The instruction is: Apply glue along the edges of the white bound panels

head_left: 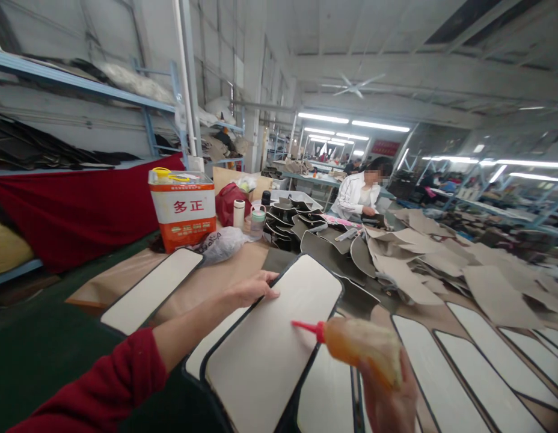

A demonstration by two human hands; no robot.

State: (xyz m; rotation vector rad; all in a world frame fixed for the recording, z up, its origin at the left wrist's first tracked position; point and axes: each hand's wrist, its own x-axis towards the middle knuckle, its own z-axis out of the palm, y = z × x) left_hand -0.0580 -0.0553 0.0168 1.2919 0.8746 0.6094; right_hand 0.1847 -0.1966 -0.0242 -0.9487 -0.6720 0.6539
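Note:
My left hand (256, 288) grips the upper left edge of a long white panel (265, 349) with a dark border and rounded corners, thumb on its face. In my right hand (391, 391) is a squeeze bottle (362, 349) of amber liquid. Its red nozzle points left, over the panel's face; whether the tip touches the surface I cannot tell. Beneath and beside the held panel lie other white panels, one of them at the lower middle (328, 391).
A single panel (153, 291) lies at the left table edge, near an orange and white can (184, 210) and a plastic bag (225, 243). Dark pieces (328, 249) and beige pieces (423, 264) are heaped behind. More panels (468, 376) lie at right. A person (358, 195) sits beyond.

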